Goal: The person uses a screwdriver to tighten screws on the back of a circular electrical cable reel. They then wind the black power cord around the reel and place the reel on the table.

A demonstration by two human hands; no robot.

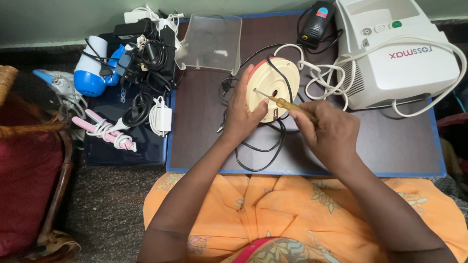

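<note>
Dark brown with a blue rim, the counter (pixel 390 146) lies across my lap, just past the orange flowered cloth (pixel 273 204) nearest the camera. Over its near half my right hand (pixel 327 132) has its grip closed around the yellow handle of a screwdriver (pixel 282 103), whose thin metal shaft runs up and left until the tip meets the face of a round cream device (pixel 273 87) with a red edge. My left hand (pixel 242 113) steadies that device from the left side, its grip wrapped on the rim with the thumb lying on the cream face, so the disc stands tilted on edge near the middle of the counter. A black cord (pixel 258 156) loops from under the device toward me and back. Farther off, to the right, a white boxy machine (pixel 399 58) sits on the counter with its white cable (pixel 321 75) coiled just beside the disc. Behind the disc stands a clear plastic cover (pixel 212 41), and a black adapter (pixel 316 22) lies at the far edge. Off the counter to the left, a dark laptop (pixel 122 141) carries a pink hair tool (pixel 105 131), a white charger (pixel 162 117), tangled black cables (pixel 146 53) and a blue and white hair dryer (pixel 92 68).
</note>
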